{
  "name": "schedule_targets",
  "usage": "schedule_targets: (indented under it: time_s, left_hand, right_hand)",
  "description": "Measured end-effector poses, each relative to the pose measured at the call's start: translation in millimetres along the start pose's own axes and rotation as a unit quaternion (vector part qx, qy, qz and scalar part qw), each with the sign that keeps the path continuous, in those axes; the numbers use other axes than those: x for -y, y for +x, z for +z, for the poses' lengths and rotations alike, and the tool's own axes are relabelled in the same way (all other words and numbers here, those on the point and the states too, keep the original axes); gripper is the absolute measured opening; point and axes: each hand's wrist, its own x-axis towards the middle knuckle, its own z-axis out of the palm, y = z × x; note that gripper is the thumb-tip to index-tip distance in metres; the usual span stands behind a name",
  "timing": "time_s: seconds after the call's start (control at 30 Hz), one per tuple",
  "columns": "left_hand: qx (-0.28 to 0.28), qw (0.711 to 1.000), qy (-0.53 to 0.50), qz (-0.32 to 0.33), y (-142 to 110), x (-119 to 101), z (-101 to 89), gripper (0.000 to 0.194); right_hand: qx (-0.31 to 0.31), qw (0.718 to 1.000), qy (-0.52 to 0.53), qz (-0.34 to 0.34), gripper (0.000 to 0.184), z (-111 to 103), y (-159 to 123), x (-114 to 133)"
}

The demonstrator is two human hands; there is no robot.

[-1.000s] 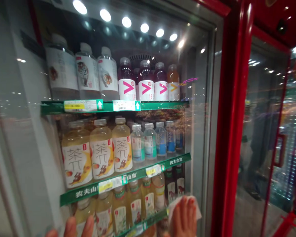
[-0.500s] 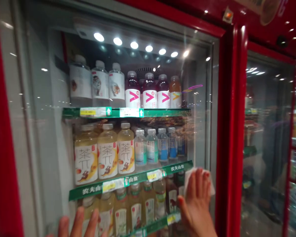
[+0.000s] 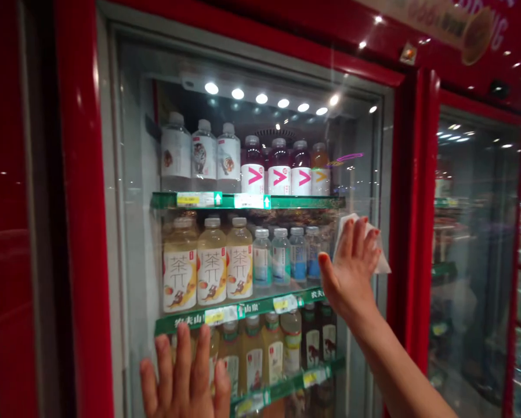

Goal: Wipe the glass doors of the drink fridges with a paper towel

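Note:
My right hand [image 3: 351,276] lies flat against the glass door [image 3: 356,151] of a drinks fridge, pressing a white cloth [image 3: 356,244] under its palm and fingers. The cloth looks like a paper or fabric wipe. Lower down, my left hand [image 3: 184,371] rests on the same glass with its fingers spread and nothing in them. Behind the glass, bottles of yellow tea [image 3: 210,270] stand just above my left hand. Clear water bottles [image 3: 280,255] stand near my right hand.
A red door frame [image 3: 84,174] runs up the left of this door. Green shelf edges [image 3: 247,201] carry price labels, with rows of bottles on each shelf. A second glass fridge door [image 3: 473,232] stands to the right, and a rolled banner [image 3: 443,23] hangs above.
Both hands have risen on the glass, my right hand carrying the cloth above the green shelf edge. The view has shifted, bringing the left red door frame fully in sight.

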Motion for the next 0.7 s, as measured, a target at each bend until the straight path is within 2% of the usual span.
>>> schedule_targets:
  time_s: [0.03,0.1,0.17,0.2,0.23,0.27,0.33,0.4,0.43,0.47,0.5,0.53,0.6,0.63,0.67,0.7]
  left_hand:
    - [-0.003,1.000,0.001,-0.001,5,-5,-1.3,0.085]
    - [-0.009,1.000,-0.007,-0.002,11,-11,-2.8,0.083]
    - [-0.011,1.000,-0.011,-0.009,12,-11,-2.3,0.082]
    - [-0.013,1.000,-0.011,-0.014,11,-11,-1.4,0.083]
    - [-0.015,1.000,-0.010,-0.016,9,-9,-0.2,0.083]
    - [-0.017,1.000,-0.009,-0.012,6,-8,0.7,0.085]
    - [-0.019,1.000,-0.011,0.003,2,-6,0.3,0.086]
    - [-0.026,0.999,-0.035,-0.001,3,-3,-6.2,0.084]
    - [-0.031,0.997,-0.061,-0.017,8,-1,-12.0,0.080]
    - [-0.034,0.994,-0.095,-0.037,16,1,-18.8,0.076]
    - [-0.041,0.989,-0.128,-0.054,28,4,-26.0,0.073]
    - [-0.050,0.985,-0.156,-0.062,41,8,-32.3,0.071]
    - [-0.070,0.981,-0.177,-0.044,73,14,-39.1,0.072]
    - [-0.075,0.983,-0.168,-0.023,88,17,-38.6,0.074]
    - [-0.074,0.986,-0.148,0.000,101,20,-35.7,0.075]
    - [-0.066,0.990,-0.121,0.021,111,23,-31.0,0.076]
  right_hand:
    - [0.003,1.000,0.002,-0.024,0.090,0,4,12]
    - [0.030,0.987,0.015,-0.154,0.098,0,-5,34]
    - [0.063,0.945,0.027,-0.319,0.099,-3,-23,41]
    - [0.069,0.927,0.024,-0.367,0.096,-4,-26,37]
    - [0.068,0.923,0.018,-0.378,0.092,-6,-23,30]
    - [0.061,0.934,0.007,-0.353,0.087,-7,-12,23]
    - [0.037,0.972,-0.010,-0.234,0.079,-10,23,15]
    - [0.018,0.990,-0.015,-0.141,0.079,-11,57,29]
    - [0.012,0.990,-0.012,-0.137,0.081,-11,64,43]
    - [0.013,0.986,-0.007,-0.165,0.084,-11,64,58]
    - [0.021,0.975,0.003,-0.223,0.087,-10,58,73]
    - [0.039,0.952,0.015,-0.302,0.088,-10,48,84]
    - [0.084,0.886,0.040,-0.454,0.085,-11,30,91]
    - [0.099,0.864,0.043,-0.492,0.081,-13,28,88]
    - [0.103,0.863,0.040,-0.494,0.078,-15,35,81]
    - [0.097,0.882,0.030,-0.461,0.075,-17,48,74]
